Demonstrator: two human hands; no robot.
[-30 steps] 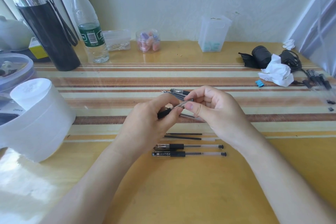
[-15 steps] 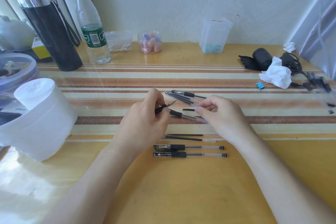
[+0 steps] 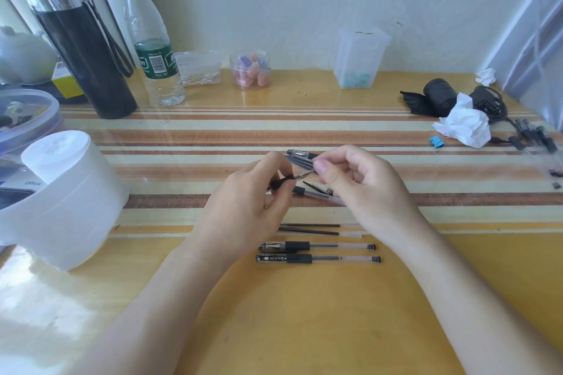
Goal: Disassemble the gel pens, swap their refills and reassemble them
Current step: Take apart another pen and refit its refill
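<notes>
**Head view: pen taken apart, tip section pinched between both hands**

Nearest you lie the two whole gel pens (image 3: 316, 259), side by side and untouched. Just beyond those pens rest two loose refills (image 3: 309, 225), parallel to them. Farther beyond the pens, a clear barrel (image 3: 316, 193) lies on the table (image 3: 274, 329), partly under your right hand (image 3: 365, 183). Above the barrel, your left hand (image 3: 243, 207) pinches a black tip section (image 3: 281, 183) between thumb and forefinger, its metal point aimed rightward. Your right thumb and forefinger close on that point, and the other fingers are curled in, holding nothing. Whether a refill sits inside it, you cannot tell from here. Farthest from the whole pens lies a small bunch of pens (image 3: 300, 155). You look to be mid-disassembly. Next, probably, pull gently along the axis and set the parts down apart so the refills don't mix.
</notes>
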